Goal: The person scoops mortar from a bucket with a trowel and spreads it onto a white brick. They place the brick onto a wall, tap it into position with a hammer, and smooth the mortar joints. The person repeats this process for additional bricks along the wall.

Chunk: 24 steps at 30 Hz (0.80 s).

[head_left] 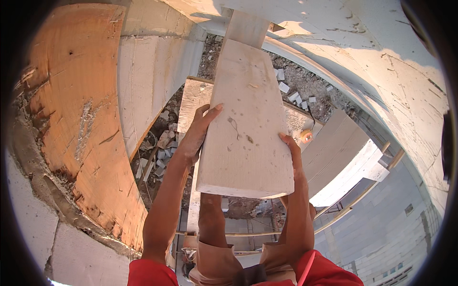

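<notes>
A large pale grey-white building block (248,124), shaped like a thick slab with small pits in its face, is held up in front of me. My left hand (199,129) is pressed against its left side, the thumb lying over the upper face. On the opposite side my right hand (293,150) grips the edge, thumb on top. Fingers under the block are hidden. Beyond its far end lies another pale slab (246,28); I cannot tell whether the two touch.
Brown wooden board (81,81) and mortar-edged wall (33,214) rise on the left; a pale wall (381,71) curves along the right. Below are a plank (193,102), more blocks (336,143), an orange roll (306,136), bamboo poles (355,207) and white rubble (296,97).
</notes>
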Available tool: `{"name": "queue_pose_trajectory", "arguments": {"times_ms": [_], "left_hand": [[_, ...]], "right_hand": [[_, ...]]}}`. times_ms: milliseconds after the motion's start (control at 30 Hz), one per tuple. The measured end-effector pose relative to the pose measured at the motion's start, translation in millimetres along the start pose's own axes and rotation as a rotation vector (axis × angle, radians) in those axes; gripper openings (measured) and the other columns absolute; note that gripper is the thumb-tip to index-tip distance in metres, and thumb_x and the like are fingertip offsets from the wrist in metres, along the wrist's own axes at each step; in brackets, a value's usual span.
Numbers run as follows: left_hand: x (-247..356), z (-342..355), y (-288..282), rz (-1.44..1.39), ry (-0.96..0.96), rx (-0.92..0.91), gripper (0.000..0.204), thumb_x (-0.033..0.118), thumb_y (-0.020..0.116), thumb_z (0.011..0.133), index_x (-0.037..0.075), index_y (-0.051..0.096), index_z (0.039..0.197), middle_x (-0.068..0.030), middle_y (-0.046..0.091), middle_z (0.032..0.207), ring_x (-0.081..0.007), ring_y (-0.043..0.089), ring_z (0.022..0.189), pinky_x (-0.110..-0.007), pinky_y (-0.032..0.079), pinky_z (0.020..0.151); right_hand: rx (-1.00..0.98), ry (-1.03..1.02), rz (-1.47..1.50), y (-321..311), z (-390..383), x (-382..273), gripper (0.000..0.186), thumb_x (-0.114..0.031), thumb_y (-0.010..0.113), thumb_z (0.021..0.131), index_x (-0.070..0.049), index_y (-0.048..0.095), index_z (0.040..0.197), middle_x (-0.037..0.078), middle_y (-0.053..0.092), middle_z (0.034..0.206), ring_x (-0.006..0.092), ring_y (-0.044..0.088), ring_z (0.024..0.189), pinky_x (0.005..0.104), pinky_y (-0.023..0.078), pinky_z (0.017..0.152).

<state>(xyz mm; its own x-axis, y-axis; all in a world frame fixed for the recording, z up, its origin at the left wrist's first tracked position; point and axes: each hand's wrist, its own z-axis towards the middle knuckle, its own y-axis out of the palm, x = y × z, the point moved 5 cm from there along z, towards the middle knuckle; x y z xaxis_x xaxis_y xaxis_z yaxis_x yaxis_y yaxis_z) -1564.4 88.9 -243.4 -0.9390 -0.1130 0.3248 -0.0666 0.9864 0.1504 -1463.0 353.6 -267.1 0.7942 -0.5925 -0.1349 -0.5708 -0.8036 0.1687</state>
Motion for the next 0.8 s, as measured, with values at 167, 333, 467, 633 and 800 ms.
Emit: {"name": "queue_pose_trajectory", "arguments": {"times_ms": [167, 333, 467, 633, 800], "left_hand": [[69.3, 9.9, 40.0, -0.094, -0.057, -0.232, 0.099, 0.067, 0.066, 0.084, 0.008, 0.035, 0.157, -0.0201, 0.042, 0.153, -0.0344, 0.04, 0.142, -0.049, 0.038, 0.113], [101.8, 15.0, 59.8, 0.005, -0.021, -0.109, 0.094, 0.07, 0.06, 0.082, 0.002, 0.049, 0.146, -0.0237, 0.059, 0.136, -0.036, 0.062, 0.116, -0.046, 0.047, 0.099], [101.2, 21.6, 60.8, -0.069, -0.059, -0.186, 0.088, 0.061, 0.061, 0.086, 0.001, 0.043, 0.149, -0.0232, 0.054, 0.141, -0.0351, 0.057, 0.124, -0.043, 0.046, 0.102], [44.1, -20.8, 72.2, -0.372, 0.009, -0.109, 0.075, 0.052, 0.059, 0.091, 0.001, 0.048, 0.145, -0.0194, 0.059, 0.132, -0.0301, 0.061, 0.115, -0.042, 0.05, 0.097], [-71.2, -171.3, 123.4, -0.866, 0.078, 0.002, 0.075, 0.047, 0.064, 0.09, 0.005, 0.042, 0.149, -0.0158, 0.053, 0.138, -0.0285, 0.056, 0.123, -0.042, 0.045, 0.103]], "right_hand": [[-0.127, -0.019, -0.139, 46.9, -18.3, -100.9, 0.062, -0.048, 0.063, 0.095, -0.001, 0.057, 0.136, 0.016, 0.069, 0.117, 0.0227, 0.069, 0.097, 0.0355, 0.056, 0.082], [-0.084, -0.129, -0.176, 72.1, 37.5, -140.6, 0.059, -0.048, 0.062, 0.097, -0.002, 0.059, 0.133, 0.015, 0.07, 0.111, 0.0223, 0.07, 0.09, 0.036, 0.056, 0.079], [-0.188, -0.163, -0.101, 60.2, 56.5, -130.8, 0.059, -0.05, 0.064, 0.091, -0.002, 0.061, 0.127, 0.016, 0.069, 0.105, 0.0241, 0.067, 0.084, 0.0372, 0.055, 0.075], [-0.163, -0.153, -0.329, 59.9, 60.1, -141.4, 0.06, -0.047, 0.064, 0.084, -0.002, 0.062, 0.123, 0.016, 0.068, 0.102, 0.0249, 0.064, 0.082, 0.0373, 0.053, 0.073], [-0.386, 0.121, -0.686, 59.2, -48.5, -154.5, 0.065, -0.032, 0.064, 0.083, -0.002, 0.052, 0.139, 0.016, 0.063, 0.117, 0.0279, 0.063, 0.105, 0.0391, 0.053, 0.084]]}}
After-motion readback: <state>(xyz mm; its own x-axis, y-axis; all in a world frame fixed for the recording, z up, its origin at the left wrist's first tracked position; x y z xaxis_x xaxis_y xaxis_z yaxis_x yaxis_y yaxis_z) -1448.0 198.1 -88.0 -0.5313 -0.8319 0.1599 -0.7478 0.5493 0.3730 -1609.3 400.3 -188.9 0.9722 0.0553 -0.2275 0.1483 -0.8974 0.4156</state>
